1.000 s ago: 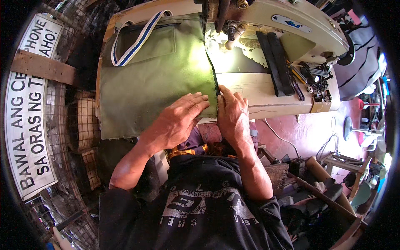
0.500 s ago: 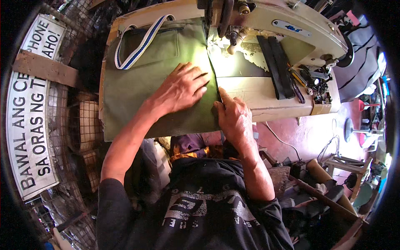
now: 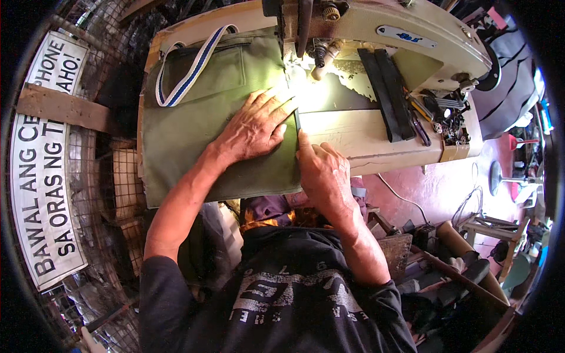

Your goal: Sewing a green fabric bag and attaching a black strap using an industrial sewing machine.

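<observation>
The green panel (image 3: pixel 188 132) lies under the left fingers (image 3: pixel 282 112), spread flat and gripping nothing, while the right fingers (image 3: pixel 303 142) touch its edge, any pinch untellable; beyond them the striped strap (image 3: pixel 198 67) looks already attached, but the edge alongside seems short of the sewing machine's (image 3: pixel 371 23) needle area.

Bare left hand (image 3: pixel 252 126): palm down, fingers extended, thumb apart. Bare right hand (image 3: pixel 323 172): over near edge of pale surface (image 3: pixel 368 132), index finger extended, others curled. Two bare forearms (image 3: pixel 188 200), converging forward.
</observation>
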Available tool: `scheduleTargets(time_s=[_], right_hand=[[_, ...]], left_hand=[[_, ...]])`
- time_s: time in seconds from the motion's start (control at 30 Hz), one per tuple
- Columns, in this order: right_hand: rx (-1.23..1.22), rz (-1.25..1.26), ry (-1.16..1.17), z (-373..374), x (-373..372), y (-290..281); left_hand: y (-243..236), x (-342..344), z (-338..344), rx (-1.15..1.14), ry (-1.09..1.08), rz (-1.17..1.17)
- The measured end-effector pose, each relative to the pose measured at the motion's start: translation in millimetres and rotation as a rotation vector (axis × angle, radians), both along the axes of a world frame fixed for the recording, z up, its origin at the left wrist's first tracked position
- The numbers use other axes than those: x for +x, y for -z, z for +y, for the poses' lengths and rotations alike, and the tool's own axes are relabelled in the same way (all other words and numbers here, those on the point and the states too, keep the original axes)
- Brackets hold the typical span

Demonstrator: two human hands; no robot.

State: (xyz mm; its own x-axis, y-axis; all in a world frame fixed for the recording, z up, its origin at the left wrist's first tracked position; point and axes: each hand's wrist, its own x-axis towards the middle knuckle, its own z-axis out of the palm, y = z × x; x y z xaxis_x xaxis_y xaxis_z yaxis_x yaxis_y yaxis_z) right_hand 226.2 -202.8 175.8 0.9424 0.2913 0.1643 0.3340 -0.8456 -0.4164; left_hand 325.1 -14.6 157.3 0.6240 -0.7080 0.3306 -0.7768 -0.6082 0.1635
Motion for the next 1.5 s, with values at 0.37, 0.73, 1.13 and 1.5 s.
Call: scheduleTargets(time_s=[0.37, 0.73, 1.13, 1.5], right_hand=[[0.245, -0.017, 0.092, -6.1, -1.4, 7.5], [0.13, -0.064, 0.01, -1.5, -4.9, 3.0], [-0.029, -0.112, -0.059, -2.0, -3.3, 2.5], [-0.063, -0.128, -0.083, -2.9, -3.0, 4.9]], left_hand=[[-3.4, -1.6, 2.7, -0.039, 0.002, 0.018], [-4.6, -2.2, 2.5, -0.024, 0.005, 0.055], [-1.4, -2.3, 0.8, -0.11, -0.001, 0.017], [-0.9, -5.1, 2.8, -0.093, 0.05, -0.096]])
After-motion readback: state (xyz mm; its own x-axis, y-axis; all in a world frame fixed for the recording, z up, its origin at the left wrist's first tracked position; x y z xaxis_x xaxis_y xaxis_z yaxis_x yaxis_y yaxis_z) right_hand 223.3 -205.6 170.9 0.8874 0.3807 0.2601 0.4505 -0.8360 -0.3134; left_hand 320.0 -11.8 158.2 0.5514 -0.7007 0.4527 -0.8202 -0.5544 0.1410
